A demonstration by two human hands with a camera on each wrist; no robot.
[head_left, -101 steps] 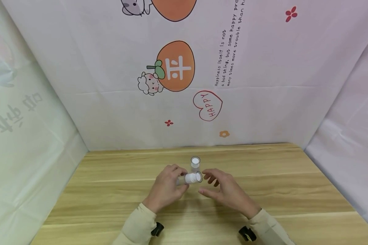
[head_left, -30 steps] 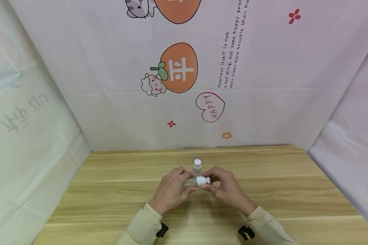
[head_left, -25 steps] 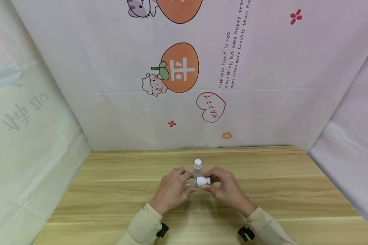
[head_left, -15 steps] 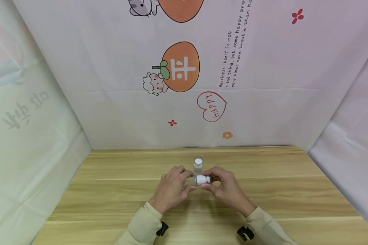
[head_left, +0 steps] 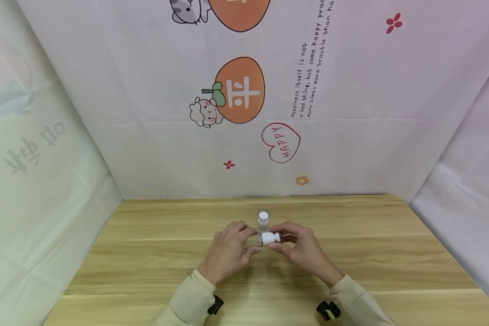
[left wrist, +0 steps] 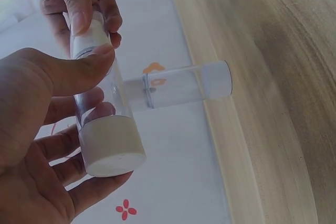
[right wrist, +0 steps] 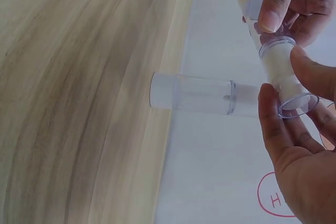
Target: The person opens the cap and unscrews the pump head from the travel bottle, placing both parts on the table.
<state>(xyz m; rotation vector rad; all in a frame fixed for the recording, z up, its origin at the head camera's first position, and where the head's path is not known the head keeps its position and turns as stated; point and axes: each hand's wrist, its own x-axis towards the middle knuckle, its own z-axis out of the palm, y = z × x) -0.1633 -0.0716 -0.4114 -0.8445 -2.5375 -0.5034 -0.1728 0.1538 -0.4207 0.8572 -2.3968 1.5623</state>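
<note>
A clear pump bottle (head_left: 270,238) with white parts lies sideways between the two hands, above the table. My left hand (head_left: 227,249) grips its clear body, fingers on the far side and thumb on the near side; its white base (left wrist: 113,145) shows in the left wrist view. My right hand (head_left: 305,251) holds the other end, thumb and fingertips around the clear cap (right wrist: 286,77), through which white shows. A second, similar bottle (head_left: 263,217) stands upright just behind the held one; its lower part is hidden in the head view.
The wood-grain table (head_left: 167,235) spreads around the hands. A white printed cloth (head_left: 350,149) rises at its back edge, with more cloth at the left and right sides. Dark bands (head_left: 216,305) sit at both sleeve cuffs.
Since the earliest frame, my right hand has come in from the right and taken hold of the bottle's capped end, and the bottle has turned more level. Lately its fingers shifted slightly right.
</note>
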